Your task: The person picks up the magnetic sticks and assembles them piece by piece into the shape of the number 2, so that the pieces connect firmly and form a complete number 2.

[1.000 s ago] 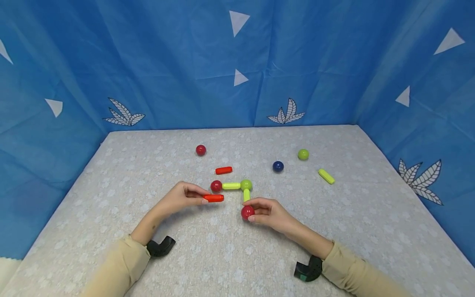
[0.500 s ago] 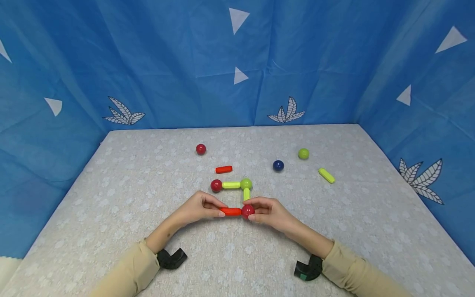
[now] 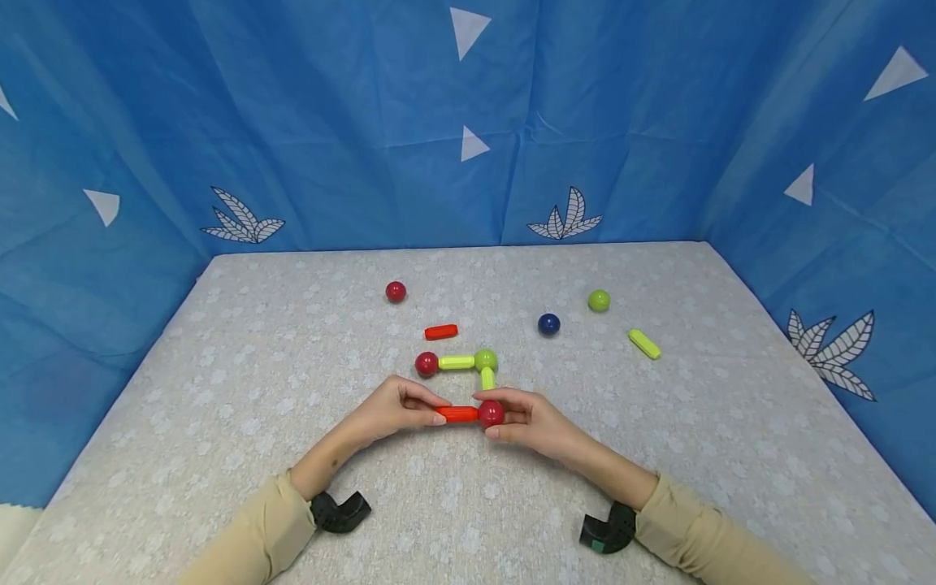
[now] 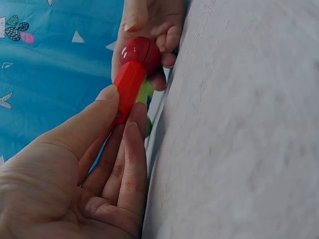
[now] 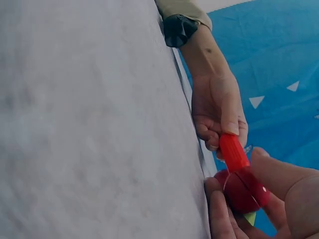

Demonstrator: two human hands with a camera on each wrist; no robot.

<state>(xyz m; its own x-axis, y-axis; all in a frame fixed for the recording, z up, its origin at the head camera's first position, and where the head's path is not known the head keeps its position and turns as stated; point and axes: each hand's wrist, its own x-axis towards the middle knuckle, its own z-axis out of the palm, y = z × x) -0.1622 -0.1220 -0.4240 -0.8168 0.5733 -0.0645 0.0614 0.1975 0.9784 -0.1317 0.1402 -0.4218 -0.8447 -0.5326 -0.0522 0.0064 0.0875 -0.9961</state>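
Observation:
My left hand (image 3: 398,410) pinches a short red rod (image 3: 459,414) between thumb and fingers. The rod's right end meets a glossy red ball (image 3: 491,413). Around that ball curl the fingers of my right hand (image 3: 537,421); in the left wrist view its thumb (image 4: 133,17) stands slightly off the ball (image 4: 142,54). From the ball, a yellow-green rod (image 3: 487,379), partly hidden by the right fingers, runs back to a green ball (image 3: 486,361). Another yellow-green rod (image 3: 457,362) joins this green ball to a second red ball (image 3: 427,364) on the left.
Behind the joined pieces lie a loose red rod (image 3: 441,332) and a loose red ball (image 3: 396,292). Toward the back right are a dark blue ball (image 3: 549,324), a green ball (image 3: 599,301) and a yellow-green rod (image 3: 645,344). Blue curtains (image 3: 351,122) border the patterned tablecloth (image 3: 292,317).
My left hand has moved right and toward me, bringing the red rod against the red ball. My right thumb has shifted from the ball's face to its near side, loosening its hold.

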